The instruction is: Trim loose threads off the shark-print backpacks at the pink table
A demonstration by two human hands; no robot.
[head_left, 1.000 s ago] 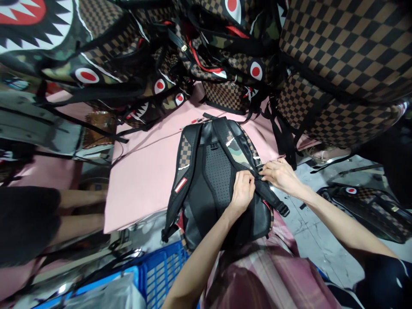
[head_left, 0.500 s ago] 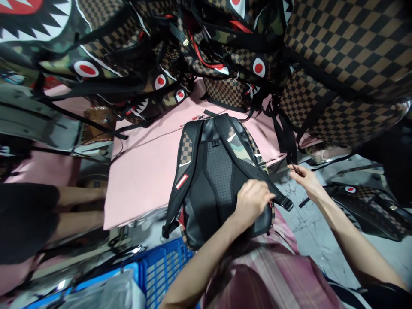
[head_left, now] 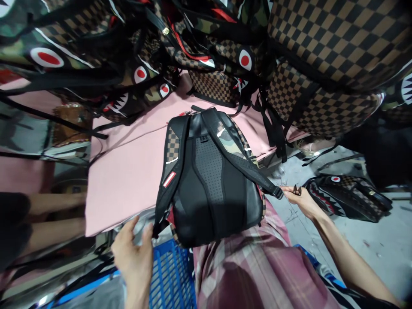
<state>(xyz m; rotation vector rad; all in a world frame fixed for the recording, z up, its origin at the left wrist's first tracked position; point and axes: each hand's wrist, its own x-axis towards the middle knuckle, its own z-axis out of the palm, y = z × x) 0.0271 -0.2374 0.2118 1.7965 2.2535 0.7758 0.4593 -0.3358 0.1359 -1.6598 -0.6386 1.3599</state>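
Observation:
A black backpack (head_left: 210,180) with a padded back panel lies back side up, partly on the pink table and partly over my lap. Its shoulder straps show checkered and camouflage patches. My right hand (head_left: 298,201) is closed, with a small pair of dark, two-pointed thread snips (head_left: 297,190) in its fingers. Its fingertips also meet the buckle end (head_left: 278,192) of the right shoulder strap, which is pulled out sideways. Beside the lower end of the left shoulder strap, my left hand (head_left: 133,253) is open, fingers apart, holding nothing.
Several checkered and camouflage bags (head_left: 219,51) are piled behind the pink tabletop (head_left: 125,176). A blue crate (head_left: 172,274) stands by my left leg. Another bag (head_left: 349,197) lies on the floor at right. Part of another person (head_left: 58,214) is at far left.
My left hand has left the backpack's lower right side and moved to the left strap, opening. My right hand has come to the right strap's buckle end. The view has shifted right.

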